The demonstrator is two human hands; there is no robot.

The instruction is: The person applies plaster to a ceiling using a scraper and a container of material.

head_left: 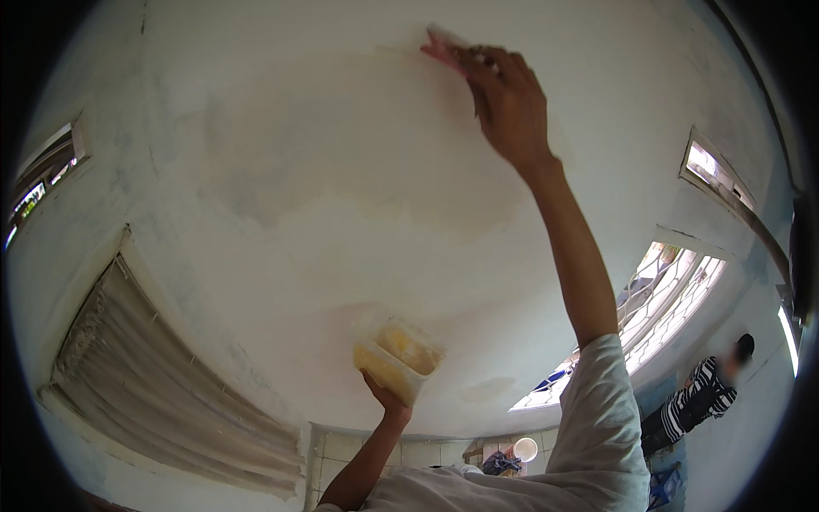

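My right hand (514, 111) is raised high, its fingers closed on a flat pink scraper (441, 53). The scraper is at the pale wall (290, 264), slightly blurred; I cannot tell whether its edge touches. Beside and below it, a large greyish-beige patch (341, 145) spreads over the wall. Lower down, my left hand (389, 395) grips a translucent yellowish plastic tub (397, 357) from below. A divider or edge runs across the tub, and pale yellow residue coats its inside.
A grey-beige curtain (162, 367) hangs at the lower left. At the right, a barred window (670, 277) lets in light. A person in a striped top (695, 397) stands at the far right. A white bucket (524, 450) sits on the tiled floor below.
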